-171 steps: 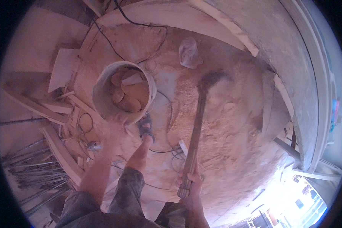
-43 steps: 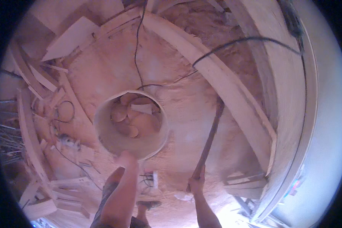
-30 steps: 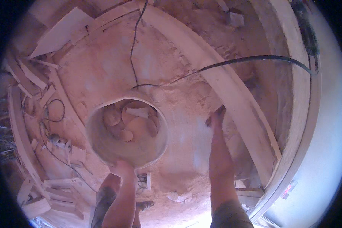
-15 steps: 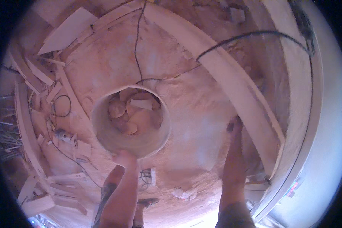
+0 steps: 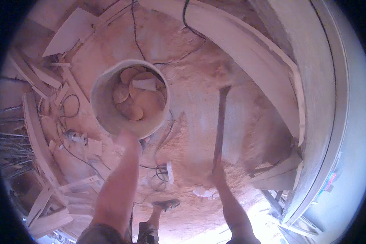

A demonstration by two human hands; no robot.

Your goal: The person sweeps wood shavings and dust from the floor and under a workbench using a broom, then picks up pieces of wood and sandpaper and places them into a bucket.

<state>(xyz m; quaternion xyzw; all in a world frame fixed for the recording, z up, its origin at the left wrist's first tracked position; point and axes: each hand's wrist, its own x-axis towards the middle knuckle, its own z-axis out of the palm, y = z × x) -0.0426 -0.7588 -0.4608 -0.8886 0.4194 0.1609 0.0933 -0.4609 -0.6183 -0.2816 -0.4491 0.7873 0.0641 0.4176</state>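
My left hand (image 5: 128, 140) grips the near rim of a large round pale bucket (image 5: 105, 110). Inside the bucket lie several flat wooden discs (image 5: 121, 93) and a pale block (image 5: 144, 84). On the right, my right hand (image 5: 218, 175) is closed around the near end of a long, narrow wooden strip (image 5: 220, 130). That strip points away from me across the dusty floor, and its far end looks a little wider. The fingers of both hands are only partly visible.
A broad curved plank (image 5: 248, 53) runs along the right. Thin black cables (image 5: 136, 36) cross the dusty floor. Offcuts and boards (image 5: 36, 77) are heaped at the left, near a small power tool (image 5: 76, 137). A white power strip (image 5: 169, 172) lies near my sandalled foot (image 5: 166, 204).
My right hand has moved left and nearer from beside the plank, and the wooden strip now shows in it. The bucket, with my left hand on it, appears farther up and left.
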